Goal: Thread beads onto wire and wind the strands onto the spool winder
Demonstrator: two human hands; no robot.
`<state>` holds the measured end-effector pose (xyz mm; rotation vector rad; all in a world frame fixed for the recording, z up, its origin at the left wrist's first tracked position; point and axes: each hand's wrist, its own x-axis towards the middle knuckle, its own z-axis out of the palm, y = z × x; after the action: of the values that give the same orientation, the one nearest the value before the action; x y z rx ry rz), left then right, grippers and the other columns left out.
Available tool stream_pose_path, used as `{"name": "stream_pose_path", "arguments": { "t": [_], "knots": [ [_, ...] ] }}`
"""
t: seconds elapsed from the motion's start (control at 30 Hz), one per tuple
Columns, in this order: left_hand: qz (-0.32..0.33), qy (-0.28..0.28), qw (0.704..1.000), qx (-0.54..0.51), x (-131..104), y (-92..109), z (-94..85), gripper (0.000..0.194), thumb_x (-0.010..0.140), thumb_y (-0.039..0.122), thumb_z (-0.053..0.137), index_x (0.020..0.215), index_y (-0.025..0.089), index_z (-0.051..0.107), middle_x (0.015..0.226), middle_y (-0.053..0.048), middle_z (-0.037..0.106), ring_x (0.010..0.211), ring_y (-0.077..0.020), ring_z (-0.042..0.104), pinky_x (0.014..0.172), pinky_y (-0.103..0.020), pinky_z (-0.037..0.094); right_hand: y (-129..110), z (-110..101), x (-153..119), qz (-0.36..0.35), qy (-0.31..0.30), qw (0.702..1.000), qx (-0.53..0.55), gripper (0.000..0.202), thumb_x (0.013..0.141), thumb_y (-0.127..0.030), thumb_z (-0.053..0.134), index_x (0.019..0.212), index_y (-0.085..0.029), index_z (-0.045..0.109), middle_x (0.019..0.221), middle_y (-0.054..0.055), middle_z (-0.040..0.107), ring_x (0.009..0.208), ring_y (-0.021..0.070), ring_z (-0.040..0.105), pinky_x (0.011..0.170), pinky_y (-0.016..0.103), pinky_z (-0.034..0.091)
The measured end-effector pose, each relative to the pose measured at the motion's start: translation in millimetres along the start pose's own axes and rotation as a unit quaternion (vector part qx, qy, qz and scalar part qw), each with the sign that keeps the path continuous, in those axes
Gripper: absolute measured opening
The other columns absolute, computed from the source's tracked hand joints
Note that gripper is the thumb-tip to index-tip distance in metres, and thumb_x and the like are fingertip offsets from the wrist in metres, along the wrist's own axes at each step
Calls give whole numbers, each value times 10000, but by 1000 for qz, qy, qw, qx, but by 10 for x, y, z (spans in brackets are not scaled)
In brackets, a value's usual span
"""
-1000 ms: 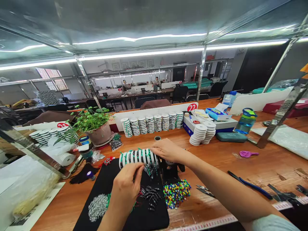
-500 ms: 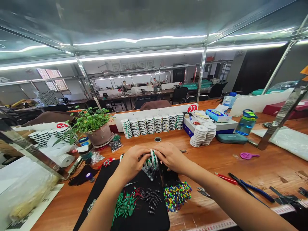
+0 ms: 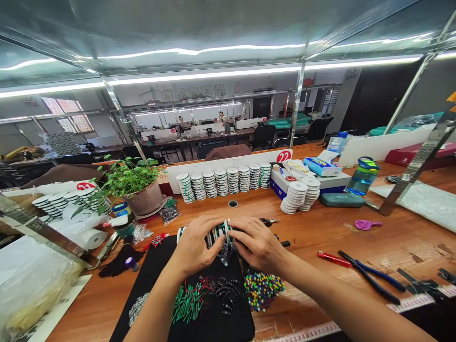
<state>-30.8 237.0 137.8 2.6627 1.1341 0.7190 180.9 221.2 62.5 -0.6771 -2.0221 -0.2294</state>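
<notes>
Both hands meet over a row of white-rimmed spools [image 3: 228, 233] wound with dark and green strands, at the far end of a black mat [image 3: 156, 266]. My left hand [image 3: 197, 244] is closed round the spools from the left, its thumb against them. From the right, my right hand [image 3: 258, 241] grips the same spools with curled fingers. A small clear plastic bag [image 3: 225, 256] with dark contents hangs just below the fingers. Nearer on the mat lie green tube-like pieces [image 3: 188, 304], red strands and black beaded pieces [image 3: 227, 292]. The fingers partly hide the spools.
Multicoloured beads [image 3: 263, 289] lie by the mat's right edge. Pliers [image 3: 370, 275] and a red-handled tool [image 3: 333, 258] rest farther right. Behind stand stacked wound spools [image 3: 221, 183], plain white spools [image 3: 294, 197], a potted plant [image 3: 144, 197] and a water bottle [image 3: 362, 176].
The view has shifted slightly. My right hand and forearm have come lower, now covering small pliers tips beside the beads. Black tool ends show more beyond my right hand. Both hands stay at the spools.
</notes>
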Motion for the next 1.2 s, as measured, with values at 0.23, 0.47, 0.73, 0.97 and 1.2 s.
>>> {"name": "stream_pose_path", "arguments": {
  "t": [0.23, 0.47, 0.73, 0.97, 1.2],
  "knots": [
    [-35, -64, 995, -73, 199, -48, -129, 244, 903, 287, 602, 1116, 217, 698, 1122, -36, 743, 1045, -209, 668, 946, -353, 499, -41, 158, -65, -62, -8, 994, -85, 217, 920, -263, 647, 1105, -149, 644, 1236, 154, 646, 1236, 291, 549, 1055, 478, 436],
    [-70, -50, 993, -77, 217, -20, -115, 271, 929, 249, 496, 1051, 213, 735, 1083, -30, 755, 1019, -204, 672, 921, -330, 481, -90, 327, -106, -80, 83, 986, -118, 212, 992, -107, 501, 1034, -161, 701, 1102, 83, 729, 1166, 201, 612, 1067, 399, 380],
    [-79, -46, 991, -97, 220, -75, -69, 287, 975, 372, 495, 1029, 237, 743, 1054, -21, 758, 995, -198, 673, 883, -318, 474, -469, 200, -420, -166, 48, 985, 26, 235, 1004, -115, 463, 1013, -141, 696, 1037, 31, 753, 1135, 158, 617, 1044, 378, 354],
    [-120, -11, 987, -106, 265, -85, 8, 236, 929, 406, 591, 903, 245, 761, 940, -5, 774, 875, -190, 684, 788, -306, 475, -681, 229, -966, -150, -249, 957, 13, 138, 956, -150, 552, 835, -183, 611, 750, 2, 639, 713, 161, 555, 874, 361, 394],
    [-128, -18, 983, -134, 270, -86, -24, 232, 900, 414, 625, 889, 243, 782, 928, -7, 788, 881, -197, 706, 804, -297, 501, -304, 22, -415, -10, -61, 998, 13, 128, 978, -120, 520, 925, -172, 623, 822, 28, 675, 769, 163, 569, 812, 341, 390]
  ]
}}
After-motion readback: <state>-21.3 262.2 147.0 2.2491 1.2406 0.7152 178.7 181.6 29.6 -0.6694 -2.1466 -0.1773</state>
